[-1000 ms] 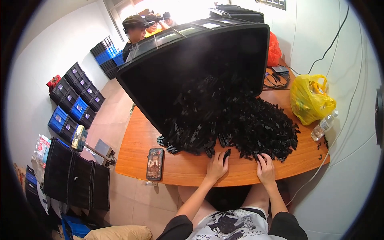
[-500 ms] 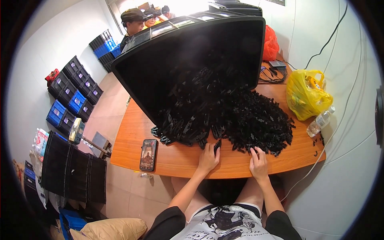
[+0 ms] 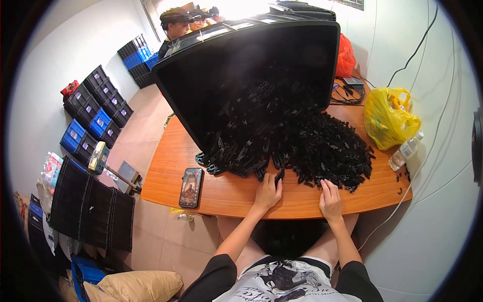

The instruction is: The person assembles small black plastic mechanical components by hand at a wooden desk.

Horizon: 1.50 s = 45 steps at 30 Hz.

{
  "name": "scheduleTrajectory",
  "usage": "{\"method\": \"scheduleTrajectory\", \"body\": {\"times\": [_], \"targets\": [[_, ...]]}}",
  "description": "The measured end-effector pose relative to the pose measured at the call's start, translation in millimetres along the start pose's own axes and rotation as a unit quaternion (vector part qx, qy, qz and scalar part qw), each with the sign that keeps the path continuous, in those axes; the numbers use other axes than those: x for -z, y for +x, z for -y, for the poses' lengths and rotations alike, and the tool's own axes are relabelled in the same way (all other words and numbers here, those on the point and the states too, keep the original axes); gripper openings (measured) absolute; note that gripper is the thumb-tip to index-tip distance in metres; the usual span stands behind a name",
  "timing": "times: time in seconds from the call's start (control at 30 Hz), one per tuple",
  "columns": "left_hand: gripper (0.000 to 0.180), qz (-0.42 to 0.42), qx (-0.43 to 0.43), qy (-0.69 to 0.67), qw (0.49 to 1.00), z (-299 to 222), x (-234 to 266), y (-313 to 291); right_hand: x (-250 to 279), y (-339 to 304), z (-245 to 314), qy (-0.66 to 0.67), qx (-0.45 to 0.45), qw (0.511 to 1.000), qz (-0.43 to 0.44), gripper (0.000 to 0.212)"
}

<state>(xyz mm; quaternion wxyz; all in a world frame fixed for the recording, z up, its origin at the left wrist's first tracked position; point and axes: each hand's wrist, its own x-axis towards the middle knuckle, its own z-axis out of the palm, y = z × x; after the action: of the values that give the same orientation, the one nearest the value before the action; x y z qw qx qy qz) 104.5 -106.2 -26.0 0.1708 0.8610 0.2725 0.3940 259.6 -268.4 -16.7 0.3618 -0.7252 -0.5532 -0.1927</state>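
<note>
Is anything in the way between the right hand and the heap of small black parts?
Nothing visible is. The right hand has its fingertips at the near edge of the heap. The phone lies well to the left and the bottle to the right, both outside that path.

The right hand (image 3: 330, 201) is drawing its fingers closer together by the black pile's (image 3: 332, 151) near edge.

Blown-out glare at top, fisheye-bent edges
</note>
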Motion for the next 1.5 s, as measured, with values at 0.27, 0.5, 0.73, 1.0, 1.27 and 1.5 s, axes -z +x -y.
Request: {"method": "scheduleTrajectory", "body": {"times": [0.27, 0.5, 0.73, 1.0, 1.27, 1.5], "targets": [[0.019, -0.013, -0.013, -0.039, 0.999, 1.4, 0.5, 1.3, 4.7, 40.4, 12.5, 0.343, -0.280, 0.893, -0.084, 0.030], [0.027, -0.018, 0.113, -0.215, 0.970, -0.6, 5.3, 0.2, 49.1, 118.9, 64.9, 0.605, -0.240, 0.756, -0.059, 0.027], [0.035, -0.058, 0.219, -0.566, 0.792, -59.6, 53.0, 27.4, 67.6, 123.6, 87.4, 0.629, -0.215, 0.746, -0.038, 0.028], [0.040, -0.021, 0.249, -0.702, 0.667, -94.0, 86.7, 44.7, 75.4, 121.5, 98.8, 0.627, -0.205, 0.751, -0.026, 0.030], [0.032, -0.022, 0.245, -0.711, 0.659, -104.3, 83.7, 44.9, 67.9, 114.4, 93.7, 0.630, -0.230, 0.742, 0.029, 0.033], [0.031, -0.025, 0.222, -0.696, 0.683, -101.7, 83.9, 41.9, 61.5, 109.6, 104.3, 0.617, -0.225, 0.753, 0.030, 0.034]]}}
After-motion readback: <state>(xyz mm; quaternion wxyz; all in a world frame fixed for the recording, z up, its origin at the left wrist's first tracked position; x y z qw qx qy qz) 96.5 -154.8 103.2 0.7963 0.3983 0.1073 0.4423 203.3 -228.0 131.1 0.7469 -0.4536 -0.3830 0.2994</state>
